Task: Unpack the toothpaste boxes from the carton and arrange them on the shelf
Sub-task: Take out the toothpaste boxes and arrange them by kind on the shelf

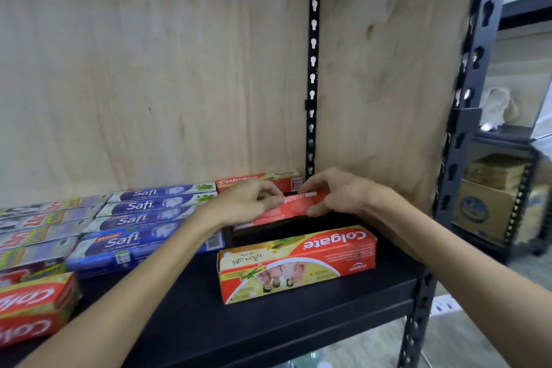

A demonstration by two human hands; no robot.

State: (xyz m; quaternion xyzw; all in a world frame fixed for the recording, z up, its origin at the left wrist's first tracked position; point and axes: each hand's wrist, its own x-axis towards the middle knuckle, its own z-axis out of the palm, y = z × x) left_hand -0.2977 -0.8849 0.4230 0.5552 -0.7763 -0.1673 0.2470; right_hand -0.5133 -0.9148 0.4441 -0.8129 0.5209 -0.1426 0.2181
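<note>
Shelf (268, 326) stocking looks well along: Safi boxes (140, 218) lie in a neat row at the back left, more boxes sit left of them, and a Colgate stack (33, 305) rests at the near left edge. One Colgate box (260, 181) already sits against the back wall, and another, the front box (295, 263), lies loose near the shelf's front, probably yet to be lined up. No carton shows, so how many remain is unknown. Both arms reach forward: left hand (254, 200) and right hand (334, 193) each pinch an end of the red box (294, 207), held tilted just in front of the back Colgate box.
</note>
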